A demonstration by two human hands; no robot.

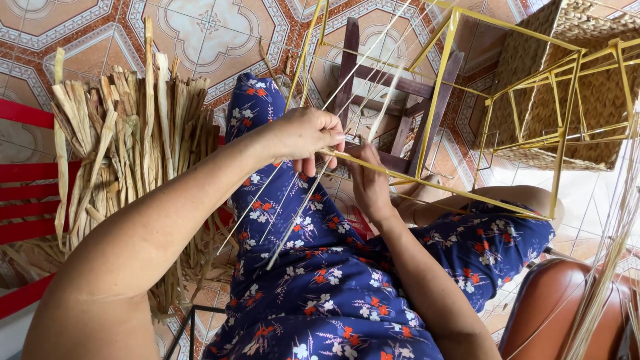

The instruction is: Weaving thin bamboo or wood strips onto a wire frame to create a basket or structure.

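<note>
Pale reed strands [303, 200] in both hands' fingers [327, 137] at yellow frame [437, 100]

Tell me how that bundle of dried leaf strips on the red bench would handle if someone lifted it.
The bundle of dried leaf strips would probably flop: its ends already droop over the red bench. It looks light for its bulk, being thin and papery. The strips seem loosely gathered, so some might slide out.

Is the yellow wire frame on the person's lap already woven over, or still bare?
Bare. The yellow wire frame shows only open bars with floor visible through them; the left hand pinches a few pale strands at its lower bar.
</note>
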